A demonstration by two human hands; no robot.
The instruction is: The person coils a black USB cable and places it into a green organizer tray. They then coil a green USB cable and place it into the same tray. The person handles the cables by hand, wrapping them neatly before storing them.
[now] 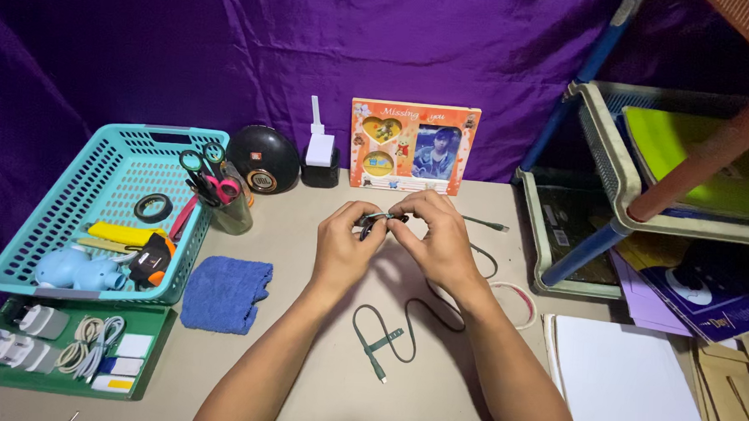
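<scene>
dark green cable (390, 342); teal basket (72, 201); blue cloth (224, 292); purple backdrop (357, 41).

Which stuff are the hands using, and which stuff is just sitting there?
In use: left hand, right hand, grey cable.

Just lying about: blue towel, teal basket, scissors cup, photo frame, green tray, speaker.

Head view: worn on the person's head, looking down and forward over the table (306, 233).
Facing: toward the purple cloth backdrop (357, 41).
Nearness: arm's reach.
</scene>
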